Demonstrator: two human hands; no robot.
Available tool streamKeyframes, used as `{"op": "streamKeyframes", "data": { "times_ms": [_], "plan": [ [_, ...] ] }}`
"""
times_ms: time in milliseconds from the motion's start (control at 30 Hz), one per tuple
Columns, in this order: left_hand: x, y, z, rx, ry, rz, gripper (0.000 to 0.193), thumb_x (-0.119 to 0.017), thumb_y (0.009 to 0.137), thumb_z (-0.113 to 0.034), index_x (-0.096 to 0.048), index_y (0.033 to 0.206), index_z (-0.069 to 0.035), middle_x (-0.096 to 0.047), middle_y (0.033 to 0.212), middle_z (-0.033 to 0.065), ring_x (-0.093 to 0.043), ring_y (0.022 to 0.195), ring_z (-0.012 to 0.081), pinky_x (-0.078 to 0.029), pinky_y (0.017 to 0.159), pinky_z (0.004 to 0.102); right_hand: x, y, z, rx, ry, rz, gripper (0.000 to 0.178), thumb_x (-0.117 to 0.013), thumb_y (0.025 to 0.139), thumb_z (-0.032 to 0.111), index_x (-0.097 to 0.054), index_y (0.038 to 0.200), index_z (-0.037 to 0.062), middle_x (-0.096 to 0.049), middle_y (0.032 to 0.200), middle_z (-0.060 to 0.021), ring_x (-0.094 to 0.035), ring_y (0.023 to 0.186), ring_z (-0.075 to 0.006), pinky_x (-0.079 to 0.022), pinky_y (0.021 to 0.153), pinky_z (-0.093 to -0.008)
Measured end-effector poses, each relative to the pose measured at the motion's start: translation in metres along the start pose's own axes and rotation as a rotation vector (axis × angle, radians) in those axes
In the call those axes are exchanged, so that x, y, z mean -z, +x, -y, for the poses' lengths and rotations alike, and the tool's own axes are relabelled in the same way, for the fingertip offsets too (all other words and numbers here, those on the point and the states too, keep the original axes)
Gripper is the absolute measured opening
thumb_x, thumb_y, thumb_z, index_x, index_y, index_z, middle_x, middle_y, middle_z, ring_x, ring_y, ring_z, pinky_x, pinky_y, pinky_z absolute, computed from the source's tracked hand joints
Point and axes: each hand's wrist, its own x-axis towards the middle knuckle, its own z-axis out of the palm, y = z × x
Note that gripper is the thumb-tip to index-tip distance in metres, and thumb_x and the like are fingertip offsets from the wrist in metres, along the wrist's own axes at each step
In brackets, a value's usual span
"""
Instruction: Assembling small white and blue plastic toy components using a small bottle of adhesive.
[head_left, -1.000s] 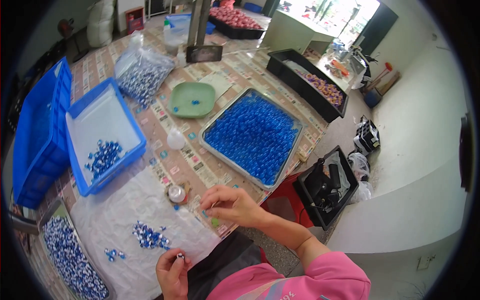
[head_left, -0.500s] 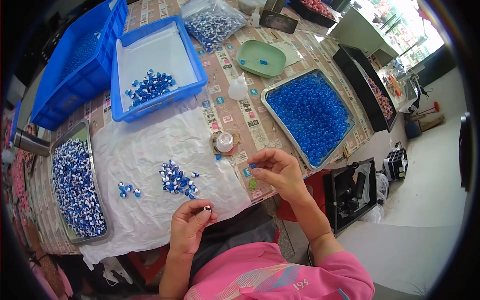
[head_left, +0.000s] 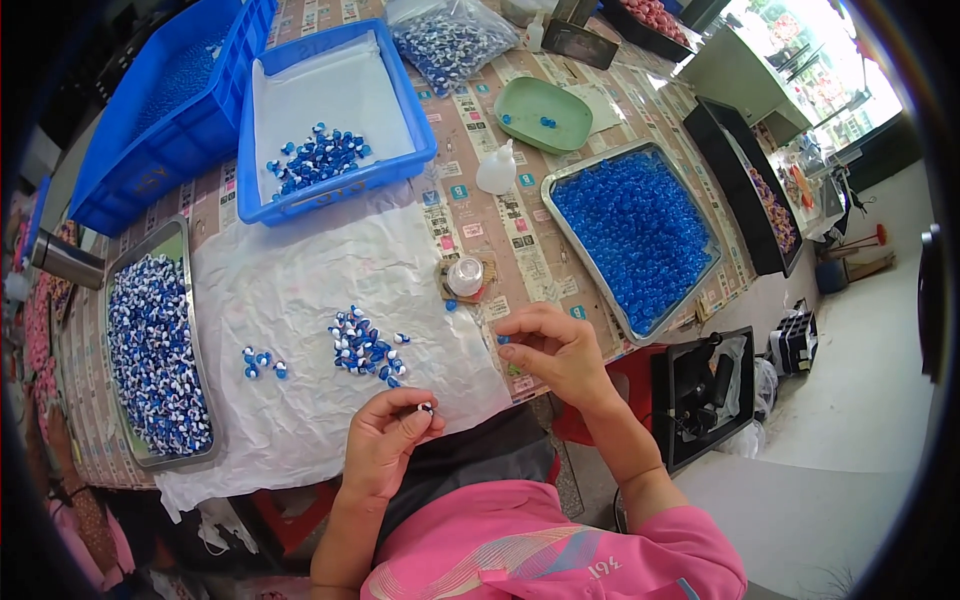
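Right fingers [head_left: 532, 322] with a blue bead [head_left: 503, 340] between their tips

A small white-and-dark piece [head_left: 426, 408], partly hidden, is pinched in the left hand [head_left: 388, 440], and a small blue bead [head_left: 503, 340], also partly covered, is pinched in the right hand [head_left: 562, 355], the two apart.

Right hand [head_left: 555, 355] edges toward left hand [head_left: 388, 440]

With a blue bead [head_left: 503, 340] in its grip, the right hand is slightly nearer and farther left over the desk [head_left: 450, 215] than half a second ago, now partly covering a small green piece [head_left: 514, 370]. Compared with a second ago, the view points lower and farther left, bringing in a co-worker's arm [head_left: 65, 455] and losing the far fan.
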Motion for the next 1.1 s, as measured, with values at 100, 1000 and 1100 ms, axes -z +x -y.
{"op": "streamKeyframes", "data": {
  "times_ms": [100,1000,1100],
  "plan": [
    [0.000,0.000,-0.001,0.014,0.000,-0.003,0.021,-0.066,0.087,0.002,-0.064,0.107,-0.002,-0.067,0.098,0.0091,-0.067,0.083,0.0174,-0.059,0.076,0.0331,-0.006,0.001,0.000,0.037,-0.055,-0.008,0.026,-0.071,0.081,-0.007,-0.067,0.106,-0.0026,-0.062,0.109,-0.0070,-0.060,0.096,-0.0106,-0.051,0.082,-0.0251],
    [0.009,-0.003,-0.005,0.000,0.001,0.013,0.021,-0.066,0.087,0.000,-0.064,0.108,-0.002,-0.067,0.100,0.0090,-0.068,0.084,0.0177,-0.058,0.078,0.0320,-0.019,0.003,-0.003,-0.036,0.166,0.026,0.020,-0.067,0.085,-0.005,-0.069,0.104,-0.0016,-0.065,0.109,-0.0060,-0.061,0.092,-0.0087,-0.050,0.079,-0.0222],
    [0.010,-0.004,-0.006,-0.003,-0.019,0.025,0.022,-0.066,0.088,0.001,-0.064,0.110,-0.001,-0.067,0.102,0.0093,-0.068,0.085,0.0177,-0.057,0.079,0.0313,-0.018,0.005,0.000,0.041,0.088,0.016,0.019,-0.068,0.082,-0.008,-0.069,0.100,-0.0040,-0.065,0.110,-0.0104,-0.062,0.099,-0.0132,-0.050,0.084,-0.0252]
  ]
}}
